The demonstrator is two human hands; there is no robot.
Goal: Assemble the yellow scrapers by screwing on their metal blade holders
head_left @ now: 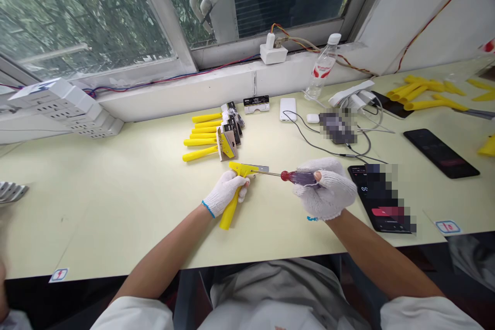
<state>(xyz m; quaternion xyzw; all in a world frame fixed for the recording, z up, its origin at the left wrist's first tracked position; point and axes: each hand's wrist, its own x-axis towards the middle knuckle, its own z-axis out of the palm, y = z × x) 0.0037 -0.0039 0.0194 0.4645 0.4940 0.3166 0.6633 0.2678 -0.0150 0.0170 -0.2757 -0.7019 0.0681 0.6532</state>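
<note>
My left hand (228,192), in a white knit glove, is closed around a yellow-handled scraper (231,211) just above the table. A metal blade sticks out to the right from its yellow head. My gloved right hand (327,188) grips a screwdriver (299,177) with a dark handle and red collar. The screwdriver's shaft points left, and its tip meets the scraper's head. Beyond my left hand lies a row of several yellow-handled scrapers (201,153), their heads in black-and-clear packaging.
Phones (441,153) lie on the right, near a white power bank (287,110), tangled cables and a water bottle (323,69). More yellow handles (415,90) are at the far right. White boxes (65,108) stand at the back left. A small black-and-white package (256,104) stands by the wall.
</note>
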